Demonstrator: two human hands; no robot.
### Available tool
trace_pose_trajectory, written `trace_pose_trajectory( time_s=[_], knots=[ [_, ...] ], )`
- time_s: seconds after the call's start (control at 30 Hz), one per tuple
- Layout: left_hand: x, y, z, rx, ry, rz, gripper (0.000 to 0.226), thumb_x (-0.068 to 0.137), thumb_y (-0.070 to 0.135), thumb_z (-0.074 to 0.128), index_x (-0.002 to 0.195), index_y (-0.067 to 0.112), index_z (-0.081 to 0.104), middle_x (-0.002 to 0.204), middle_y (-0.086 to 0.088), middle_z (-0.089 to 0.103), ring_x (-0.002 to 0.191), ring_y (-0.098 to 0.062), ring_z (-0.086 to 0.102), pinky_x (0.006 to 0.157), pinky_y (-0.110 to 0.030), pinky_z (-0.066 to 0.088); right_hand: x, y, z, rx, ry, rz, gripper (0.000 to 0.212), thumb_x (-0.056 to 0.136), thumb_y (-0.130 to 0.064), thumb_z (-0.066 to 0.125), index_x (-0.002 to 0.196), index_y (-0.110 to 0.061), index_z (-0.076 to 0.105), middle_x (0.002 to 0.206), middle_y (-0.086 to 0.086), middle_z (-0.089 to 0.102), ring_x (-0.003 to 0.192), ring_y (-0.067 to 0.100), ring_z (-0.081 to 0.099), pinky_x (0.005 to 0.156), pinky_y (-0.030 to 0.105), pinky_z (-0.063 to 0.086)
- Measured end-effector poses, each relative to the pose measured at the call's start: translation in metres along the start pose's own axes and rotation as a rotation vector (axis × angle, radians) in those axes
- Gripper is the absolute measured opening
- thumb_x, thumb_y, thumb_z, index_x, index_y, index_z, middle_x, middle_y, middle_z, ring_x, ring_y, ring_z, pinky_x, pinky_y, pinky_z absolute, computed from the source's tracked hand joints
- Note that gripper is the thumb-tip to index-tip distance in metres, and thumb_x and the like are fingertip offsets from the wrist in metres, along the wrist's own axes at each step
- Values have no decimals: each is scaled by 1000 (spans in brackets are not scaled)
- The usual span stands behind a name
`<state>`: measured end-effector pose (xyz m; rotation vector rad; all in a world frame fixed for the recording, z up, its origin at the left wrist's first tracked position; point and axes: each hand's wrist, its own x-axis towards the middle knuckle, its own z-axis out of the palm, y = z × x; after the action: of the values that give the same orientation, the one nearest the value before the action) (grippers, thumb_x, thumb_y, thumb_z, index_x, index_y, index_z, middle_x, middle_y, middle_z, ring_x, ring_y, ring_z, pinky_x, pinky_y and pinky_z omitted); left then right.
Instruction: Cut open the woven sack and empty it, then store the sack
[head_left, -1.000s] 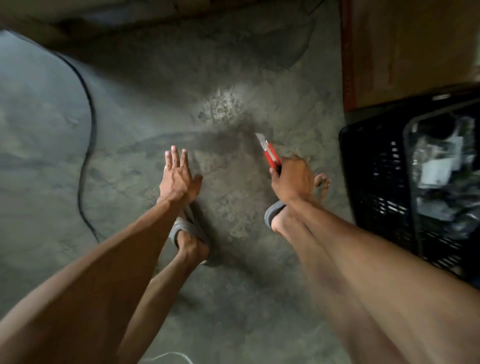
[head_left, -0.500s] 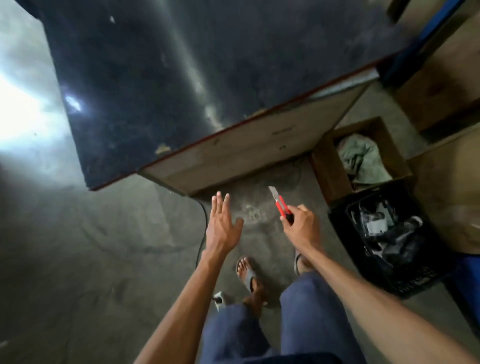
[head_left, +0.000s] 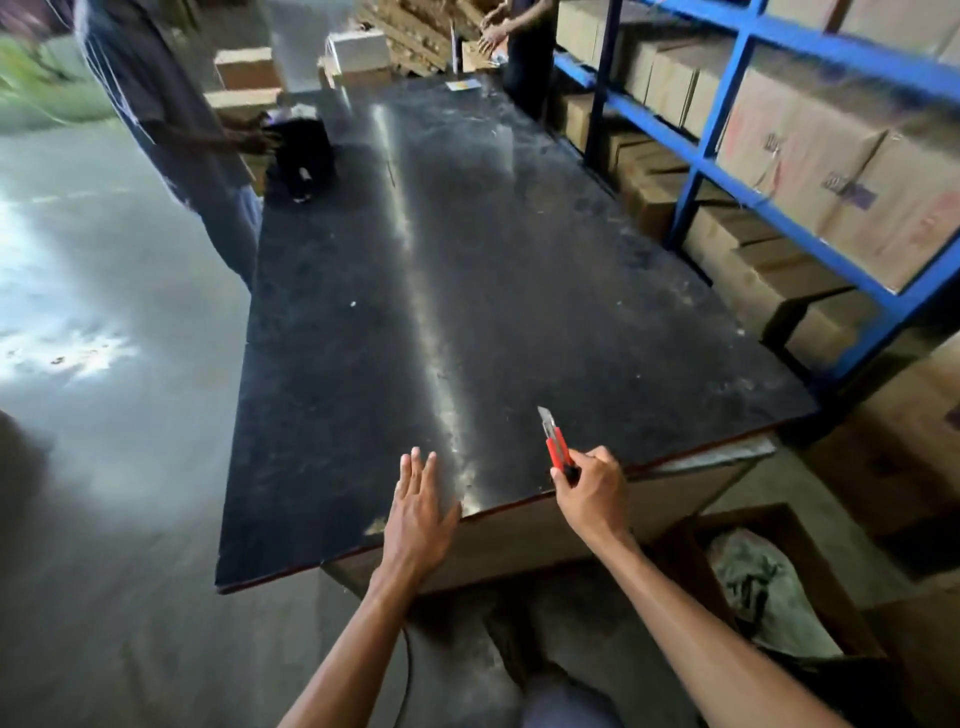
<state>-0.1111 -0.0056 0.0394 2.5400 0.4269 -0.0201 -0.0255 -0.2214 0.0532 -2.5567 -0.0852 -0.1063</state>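
Hands (head_left: 420, 512) (head_left: 592, 493) at table (head_left: 467, 291) edge, cutter (head_left: 556, 441) raised

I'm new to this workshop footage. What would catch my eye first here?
The red knife, blade out, gripped in the right hand above the near edge of the big black table. The left hand lies flat and open at that edge. To the right, a blue rack holds cardboard boxes.

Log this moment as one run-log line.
right hand: grips red knife, blade out | left hand: flat, fingers straight, at table edge | sack: not seen
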Motion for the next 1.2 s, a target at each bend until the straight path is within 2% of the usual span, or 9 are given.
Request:
trace_pose_trajectory(
  time_s=[0.2,0.47,0.6,0.7,0.83,0.97,1.1,1.2],
  knots=[
    [86,-13,19,29,-55,-123,73,104,33,46,162,8,10,170,-13,-3,158,-26,-9,127,-36,6,107,-8,39,-126,-66,13,20,81,-30,74,82,-11,73,89,10,61,81,32,66,63,34,51],
    [169,-26,46,79,-136,-264,74,105,40,40,163,15,1,170,-11,-12,157,-24,-15,127,-40,0,197,-6,100,-208,-247,57,26,88,-30,68,98,-8,73,100,12,60,92,31,64,69,36,53],
    [195,-39,71,158,-188,-323,71,106,47,28,161,23,-10,167,-11,-23,154,-24,-24,127,-44,-7,212,2,131,-271,-328,69,32,89,-30,68,108,-5,71,100,12,60,93,32,64,70,38,54],
    [200,-54,98,209,-223,-372,70,105,54,17,159,28,-18,163,-8,-35,152,-25,-30,126,-49,-10,211,13,147,-309,-324,49,41,85,-29,72,117,-3,70,96,12,59,85,33,63,63,40,56],
    [195,-61,114,255,-160,-367,72,98,60,7,160,29,-16,167,-9,-28,154,-25,-27,124,-47,-15,212,23,154,-343,-305,-7,40,81,-30,77,113,-6,73,86,11,59,73,30,62,57,36,55],
    [195,-61,112,279,-163,-354,72,98,60,5,160,29,-16,167,-9,-27,154,-26,-26,124,-48,-13,213,23,151,-341,-329,-7,40,82,-32,75,113,-7,74,86,10,58,72,29,62,57,35,55],
    [196,-58,104,277,-220,-372,72,98,61,3,158,29,-21,164,-9,-35,152,-25,-31,124,-48,-15,213,15,142,-328,-355,33,42,88,-36,69,120,-8,71,97,10,58,85,29,63,65,36,57],
    [197,-55,91,248,-303,-342,73,102,60,16,157,30,-23,162,-8,-37,151,-25,-33,124,-48,-14,207,5,128,-331,-448,54,56,91,-42,63,138,-12,56,115,10,54,106,28,59,77,39,57]
  ],
)
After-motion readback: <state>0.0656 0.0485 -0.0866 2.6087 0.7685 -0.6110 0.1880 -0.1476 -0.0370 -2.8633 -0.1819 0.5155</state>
